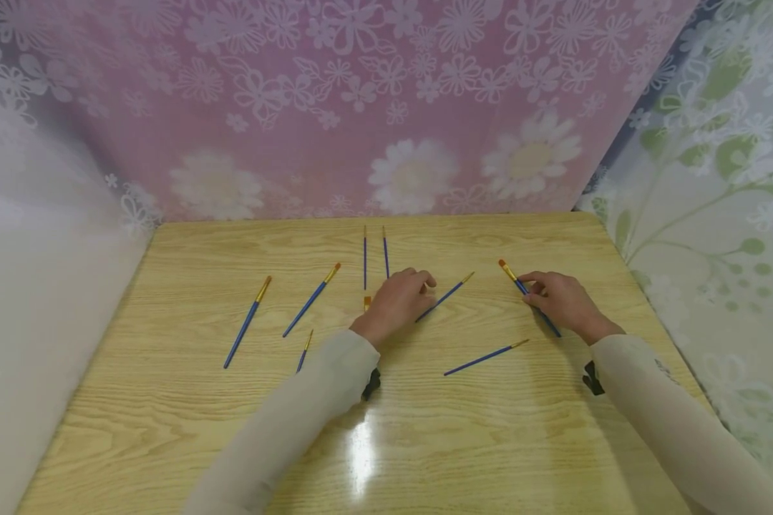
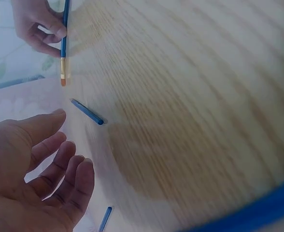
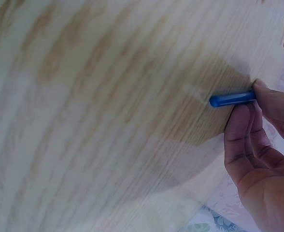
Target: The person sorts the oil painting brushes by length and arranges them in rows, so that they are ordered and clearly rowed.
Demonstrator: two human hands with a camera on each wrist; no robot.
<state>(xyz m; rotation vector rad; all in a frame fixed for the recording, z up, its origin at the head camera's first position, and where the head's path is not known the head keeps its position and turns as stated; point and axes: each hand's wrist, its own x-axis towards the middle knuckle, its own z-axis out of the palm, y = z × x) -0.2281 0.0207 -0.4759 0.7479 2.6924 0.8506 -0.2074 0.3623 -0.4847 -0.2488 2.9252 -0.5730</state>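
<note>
My right hand [image 1: 563, 300] pinches a blue paintbrush [image 1: 507, 270] with a gold ferrule and orange bristles. In the right wrist view the blue handle end [image 3: 229, 99] sticks out between thumb and fingers. Over the middle of the table, my left hand [image 1: 396, 300] holds nothing, its fingers loosely bent, as the left wrist view shows. Just right of it lies a thin blue paintbrush [image 1: 454, 292], tip pointing away to the right. A flat brush [image 1: 367, 302] is mostly hidden beneath the left hand. Another thin brush [image 1: 486, 356] lies between the two arms.
Two thin brushes [image 1: 365, 257] lie side by side at the back. Left of the left arm are two larger brushes [image 1: 248, 322] and a small one [image 1: 305, 350], partly covered by the sleeve. Floral cloth [image 1: 335, 107] rises behind the wooden table [image 1: 135, 400].
</note>
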